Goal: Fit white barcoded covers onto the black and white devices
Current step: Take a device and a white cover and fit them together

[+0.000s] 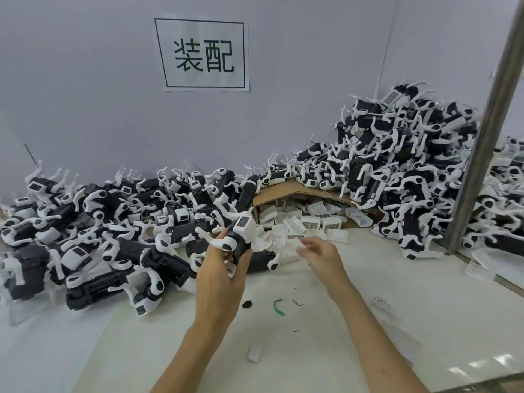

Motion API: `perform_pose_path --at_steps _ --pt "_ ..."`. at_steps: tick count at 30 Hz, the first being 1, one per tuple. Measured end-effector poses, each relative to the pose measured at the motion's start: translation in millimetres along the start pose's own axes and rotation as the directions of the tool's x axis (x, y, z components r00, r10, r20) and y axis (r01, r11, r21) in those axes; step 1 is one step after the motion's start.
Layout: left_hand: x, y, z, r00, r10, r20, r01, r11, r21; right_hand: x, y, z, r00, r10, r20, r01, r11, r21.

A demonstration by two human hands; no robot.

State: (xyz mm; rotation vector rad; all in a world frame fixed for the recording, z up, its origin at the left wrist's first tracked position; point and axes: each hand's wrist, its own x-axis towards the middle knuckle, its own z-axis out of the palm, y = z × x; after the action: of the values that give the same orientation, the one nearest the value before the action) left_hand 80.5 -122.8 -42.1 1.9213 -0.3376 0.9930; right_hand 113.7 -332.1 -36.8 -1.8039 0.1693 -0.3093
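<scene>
Table (312, 350) between 2 device piles (93, 236)

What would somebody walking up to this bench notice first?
Black and white devices are piled along the wall: a low left heap and a much taller right heap. Above them hangs a sign with two big characters. In front, the left hand grips one device while the right hand pinches a white cover, near a cardboard box of more.
</scene>
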Motion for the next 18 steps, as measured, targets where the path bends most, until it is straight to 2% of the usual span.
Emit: perform_pose_path --at_steps 2,4,6,10,12,15,16,18 --pt "0 -3 2 0.997 -0.075 0.021 0.075 0.997 -0.002 0 -8 1 0.985 0.043 0.167 -0.101 0.93 0.354" --pt "1 -5 3 0.989 -0.146 0.025 0.147 0.989 -0.029 -3 -12 2 0.944 0.022 0.328 -0.209 0.812 0.546" --pt "2 -3 2 0.977 -0.212 0.038 0.215 0.963 -0.159 -5 -13 5 0.924 0.027 0.382 -0.273 0.747 0.606" --pt "9 -1 -2 0.941 -0.333 0.058 0.328 0.858 -0.396 -6 -14 7 0.918 0.093 0.385 -0.351 0.642 0.681" --pt "14 -5 -3 0.893 -0.422 0.158 0.44 0.741 -0.507 -8 -15 6 0.918 0.104 0.383 -0.363 0.61 0.705" --pt "17 -8 -5 0.79 -0.476 0.386 0.596 0.449 -0.666 -9 -17 5 0.922 0.094 0.376 -0.36 0.568 0.74" --pt "17 -8 -5 0.773 -0.462 0.435 0.619 0.404 -0.673 -9 -18 5 0.923 0.07 0.378 -0.348 0.568 0.746" --pt "15 -8 -4 0.754 -0.407 0.516 0.654 0.392 -0.647 -9 -17 4 0.925 -0.005 0.379 -0.293 0.625 0.724"
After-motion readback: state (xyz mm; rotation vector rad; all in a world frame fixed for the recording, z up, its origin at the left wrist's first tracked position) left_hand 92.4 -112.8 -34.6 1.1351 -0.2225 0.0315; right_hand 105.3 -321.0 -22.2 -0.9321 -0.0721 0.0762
